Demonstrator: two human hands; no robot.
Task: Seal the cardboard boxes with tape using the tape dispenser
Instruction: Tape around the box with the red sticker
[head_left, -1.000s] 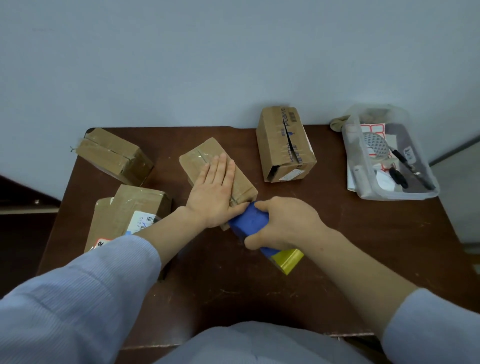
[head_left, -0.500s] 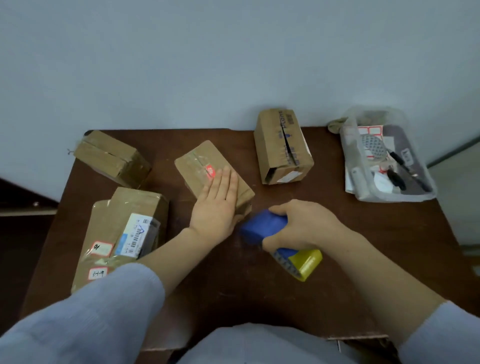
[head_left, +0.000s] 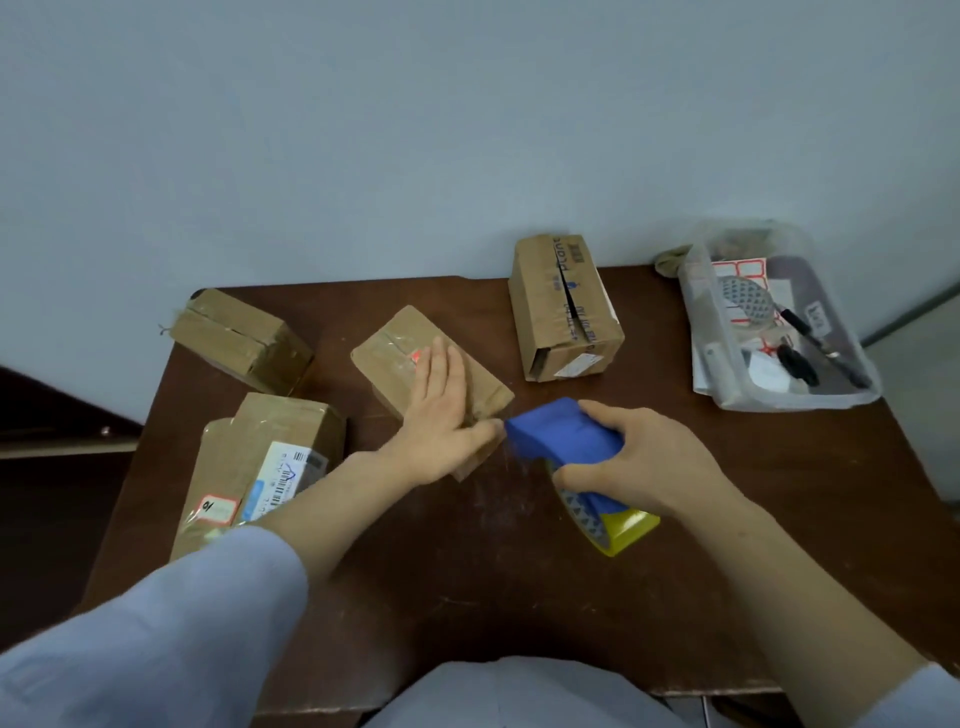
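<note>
A small cardboard box (head_left: 400, 353) lies at the middle of the brown table (head_left: 519, 597), with clear tape along its top. My left hand (head_left: 441, 415) rests flat on its near half, fingers together. My right hand (head_left: 639, 457) grips a blue tape dispenser (head_left: 561, 431) with a yellow tape roll (head_left: 623, 530); the dispenser's nose sits just off the box's near right corner, beside my left thumb. Three more boxes stand around: one at the back left (head_left: 239, 338), a labelled one at the left (head_left: 260, 467), and one with a split top at the back (head_left: 561, 306).
A clear plastic bin (head_left: 789, 400) with stickers, pens and small tools sits at the table's back right corner. The wall runs right behind the table. Bare tabletop lies in front of me and to the right of my right hand.
My right hand has pulled the dispenser off the box's near end, toward me and to the right. My left hand stays pressed on the box, slid slightly along it.
</note>
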